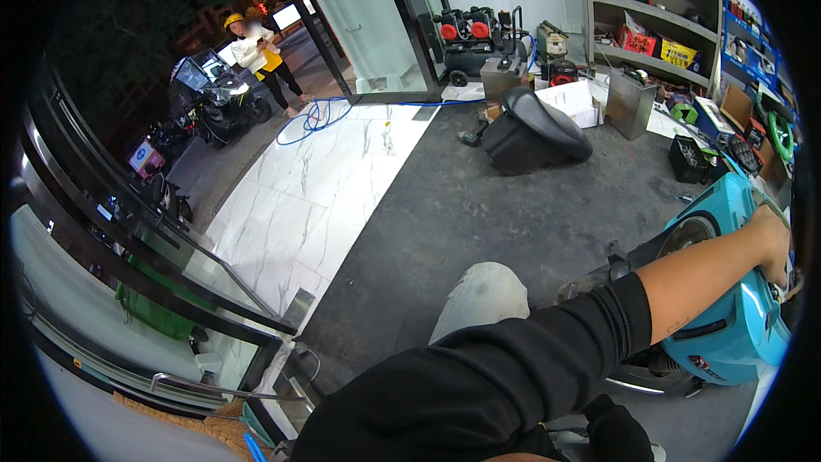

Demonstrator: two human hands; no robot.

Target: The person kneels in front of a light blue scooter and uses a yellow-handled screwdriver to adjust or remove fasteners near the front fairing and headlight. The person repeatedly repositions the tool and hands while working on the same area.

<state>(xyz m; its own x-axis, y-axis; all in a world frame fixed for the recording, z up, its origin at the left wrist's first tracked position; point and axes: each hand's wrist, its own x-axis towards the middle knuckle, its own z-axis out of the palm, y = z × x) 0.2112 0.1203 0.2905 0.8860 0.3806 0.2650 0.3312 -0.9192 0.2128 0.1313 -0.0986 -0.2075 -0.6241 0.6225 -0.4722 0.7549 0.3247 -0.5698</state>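
My left arm, in a black sleeve, reaches across to the right. At its end my left hand [772,244] is bent down over the top of a turquoise scooter [727,346]. Its fingers are curled downward and pressed together among parts at the picture's edge; whatever they grip is hidden. The scooter's body panels surround a round opening, and part of a wheel shows low down. I do not see my right hand. My knee in pale jeans [483,295] is beside the scooter.
A black scooter seat [534,133] lies on the dark floor ahead. Behind it stand an air compressor [475,43], metal boxes [629,103] and cluttered shelves [654,0]. A blue hose [316,120] crosses the doorway's marble tiles. Outside, a person in a yellow helmet [256,51] stands by parked scooters.
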